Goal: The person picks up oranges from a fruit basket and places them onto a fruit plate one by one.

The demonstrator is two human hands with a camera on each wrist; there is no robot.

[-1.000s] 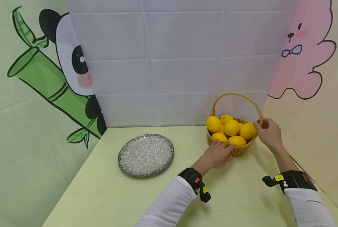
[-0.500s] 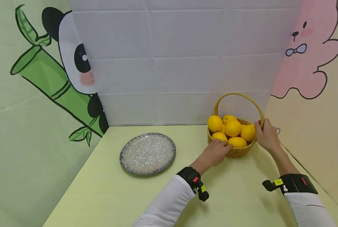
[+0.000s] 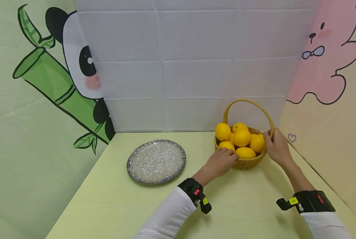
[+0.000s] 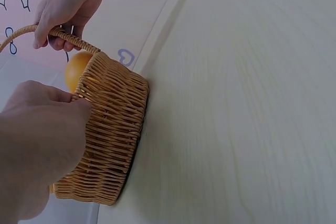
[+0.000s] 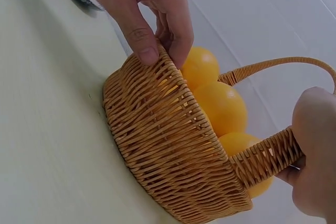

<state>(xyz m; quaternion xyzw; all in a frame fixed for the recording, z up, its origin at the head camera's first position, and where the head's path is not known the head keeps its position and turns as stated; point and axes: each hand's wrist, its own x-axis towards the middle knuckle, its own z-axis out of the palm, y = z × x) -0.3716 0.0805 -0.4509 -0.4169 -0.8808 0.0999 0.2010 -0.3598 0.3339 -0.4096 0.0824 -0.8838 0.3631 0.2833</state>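
Well, your left hand (image 3: pixel 221 162) pinches the near rim of the wicker basket (image 3: pixel 248 164), with the thumb against the outer wall and fingers bent over to the inside. Your right hand (image 3: pixel 278 146) grips the handle (image 3: pixel 248 100) low down, at the basket's right side, where it meets the rim. The basket stands on the pale table (image 3: pixel 106 212), and yellow fruits (image 3: pixel 242 137) are heaped inside it, some rising above its rim. Your left fingertips are partly hidden there; they seem to lie against a fruit, though you can't be sure of contact. Well left of the basket sits a speckled plate (image 3: pixel 156 162) with a dark edge. Behind the basket hangs a creased white backdrop (image 3: pixel 196 66).
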